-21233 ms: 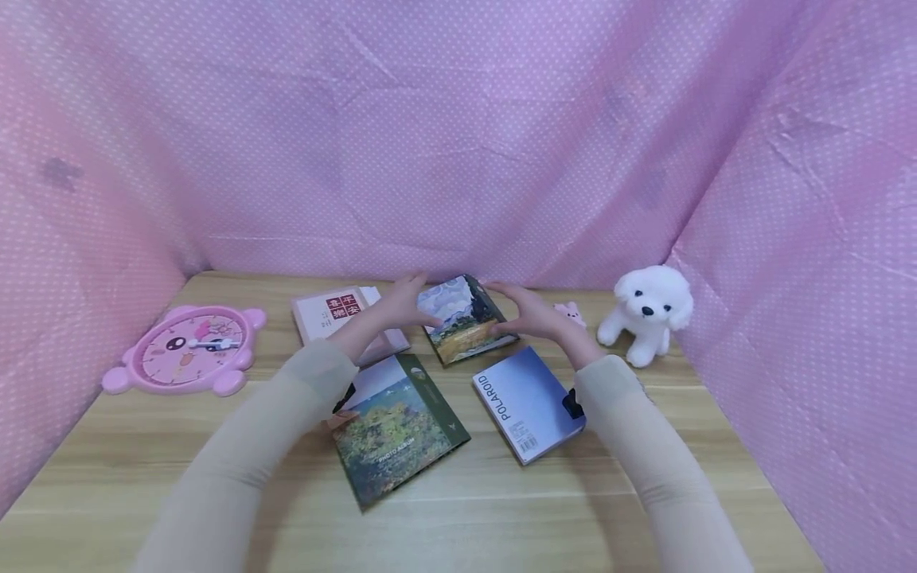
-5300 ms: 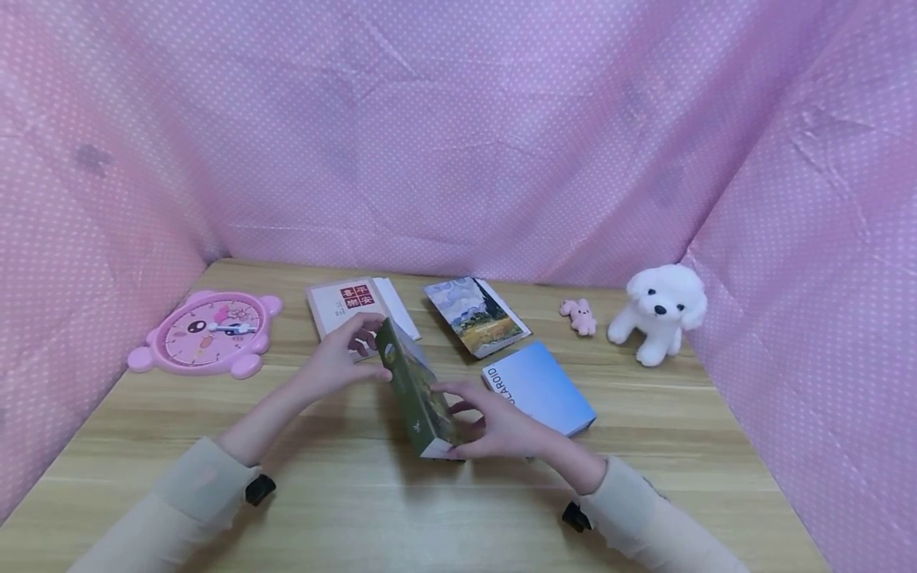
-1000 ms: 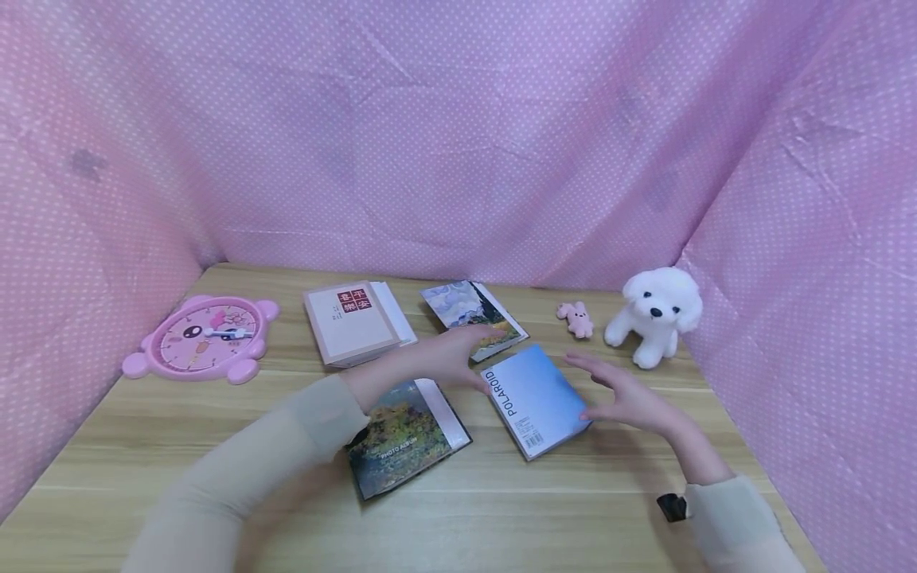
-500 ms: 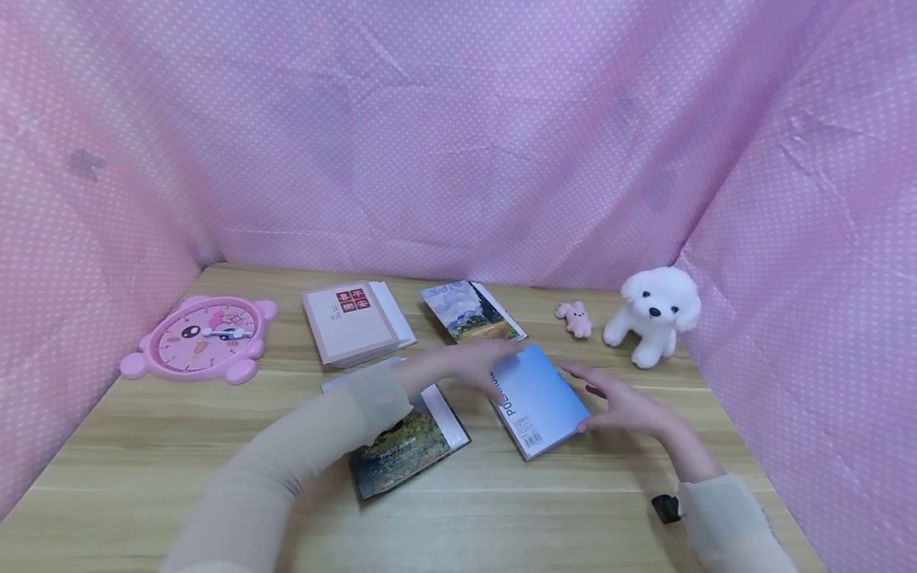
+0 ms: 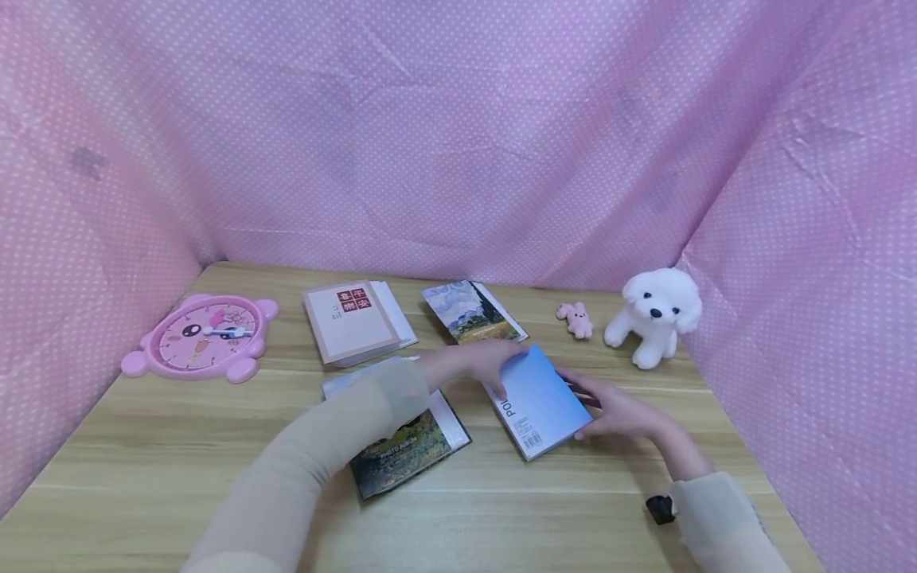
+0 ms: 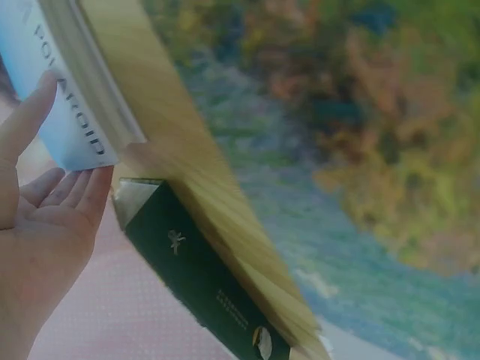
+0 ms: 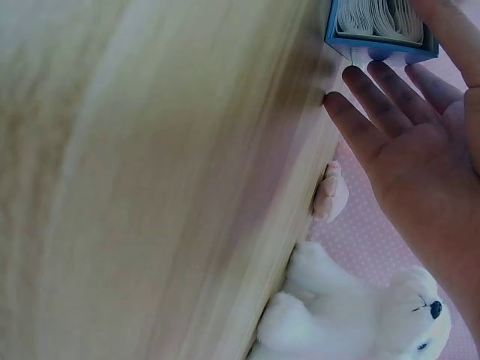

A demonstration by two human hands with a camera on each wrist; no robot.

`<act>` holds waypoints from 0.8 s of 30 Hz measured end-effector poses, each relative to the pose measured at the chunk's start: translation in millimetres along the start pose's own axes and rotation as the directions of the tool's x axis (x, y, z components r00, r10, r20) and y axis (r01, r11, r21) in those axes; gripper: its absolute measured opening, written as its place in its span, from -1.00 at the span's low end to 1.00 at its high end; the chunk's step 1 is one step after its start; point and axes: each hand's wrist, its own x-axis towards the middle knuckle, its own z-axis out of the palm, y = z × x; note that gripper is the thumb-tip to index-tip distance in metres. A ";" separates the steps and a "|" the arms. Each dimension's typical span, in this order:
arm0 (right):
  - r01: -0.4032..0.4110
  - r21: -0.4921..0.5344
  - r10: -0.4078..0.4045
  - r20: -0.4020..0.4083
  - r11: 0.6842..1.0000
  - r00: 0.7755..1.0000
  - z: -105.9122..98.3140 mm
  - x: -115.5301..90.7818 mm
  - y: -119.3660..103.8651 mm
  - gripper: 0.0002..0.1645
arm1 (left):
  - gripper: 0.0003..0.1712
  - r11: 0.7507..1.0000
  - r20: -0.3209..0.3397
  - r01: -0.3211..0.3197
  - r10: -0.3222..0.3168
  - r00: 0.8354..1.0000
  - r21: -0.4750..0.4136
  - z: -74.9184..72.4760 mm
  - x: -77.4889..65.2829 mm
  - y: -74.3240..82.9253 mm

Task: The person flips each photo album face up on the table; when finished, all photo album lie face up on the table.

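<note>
A blue photo album (image 5: 539,402) lettered POLAROID lies on the table between both hands. My left hand (image 5: 481,363) reaches across to its far left corner. In the left wrist view the thumb (image 6: 34,112) overlaps the cover, and the fairly straight fingers meet the lettered end. On the other side, my right hand (image 5: 622,410) has its fingers along the album's right edge and its thumb at the near right part. The right wrist view shows these fingers (image 7: 390,97) extended, tips right at the edge below the album's white pages (image 7: 379,19).
Below the left forearm lies a PHOTO ALBUM (image 5: 401,461) with a landscape cover. Behind are a white album (image 5: 344,330) with red characters and a painted-cover album (image 5: 462,310). A pink toy clock (image 5: 204,338) lies left; a pink bunny (image 5: 576,320) and white plush dog (image 5: 653,314) are right.
Over the last second my left hand has moved right onto the blue album's far left corner, and my right hand has closed in on its right edge. The album has not moved.
</note>
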 end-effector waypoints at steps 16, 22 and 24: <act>-0.015 0.034 0.016 -0.028 0.999 0.999 -3.9 -0.9 -1.8 0.20 | 0.08 1.000 -0.011 -0.006 0.006 1.000 -0.006 3.6 4.5 -6.3; -0.003 0.009 0.004 -0.061 1.000 0.998 -5.3 -0.4 -3.8 0.18 | 0.10 1.000 -0.050 -0.013 0.013 0.999 0.001 2.6 6.6 -8.7; -0.006 -0.002 0.006 -0.079 1.000 0.997 -5.0 -0.1 -4.6 0.16 | 0.09 1.000 -0.069 -0.014 0.014 0.998 0.000 1.6 6.7 -8.6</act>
